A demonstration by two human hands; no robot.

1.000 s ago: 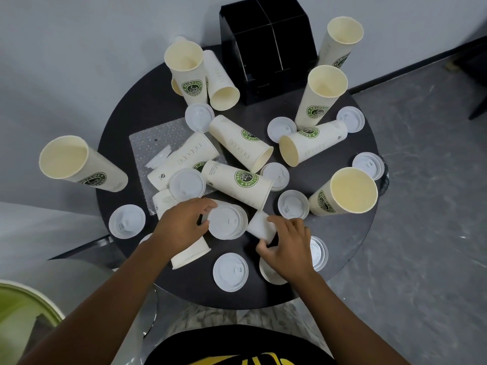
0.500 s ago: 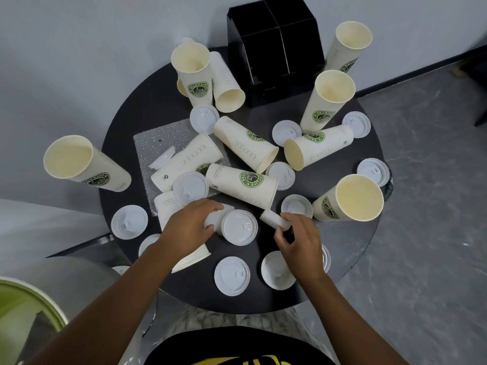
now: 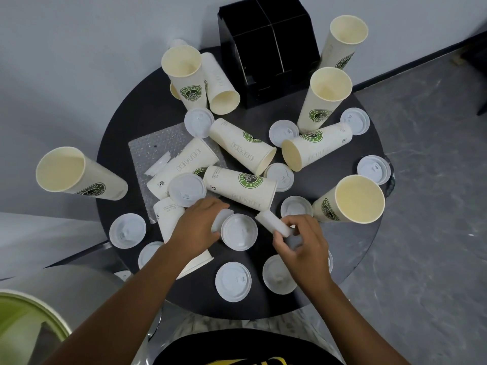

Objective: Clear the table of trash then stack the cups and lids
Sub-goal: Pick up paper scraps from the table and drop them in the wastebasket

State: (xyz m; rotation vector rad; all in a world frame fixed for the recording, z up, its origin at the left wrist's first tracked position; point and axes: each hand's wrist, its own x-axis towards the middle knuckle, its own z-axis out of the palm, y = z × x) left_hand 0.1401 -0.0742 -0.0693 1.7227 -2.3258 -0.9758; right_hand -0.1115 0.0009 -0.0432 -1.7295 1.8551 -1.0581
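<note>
Several tall cream paper cups with green logos stand or lie on the round black table (image 3: 353,248). One lies just beyond my hands (image 3: 239,188); another stands at the right (image 3: 353,201). White lids are scattered around, one between my hands (image 3: 239,231) and two near the front edge (image 3: 233,281). My right hand (image 3: 303,246) pinches a small white folded scrap (image 3: 271,222), held just above the table. My left hand (image 3: 195,227) is closed on another white piece (image 3: 220,221), mostly hidden under the fingers.
A bubble-wrap sheet (image 3: 147,154) lies at the table's left under two lying cups. A black divided box (image 3: 263,48) stands at the back against the wall. A green-lined bin (image 3: 15,320) sits at the lower left, beside the table. Grey floor lies to the right.
My right hand picked the white scrap off the table and lifted it. My left hand closed on the white piece, and the lid beside it slid right.
</note>
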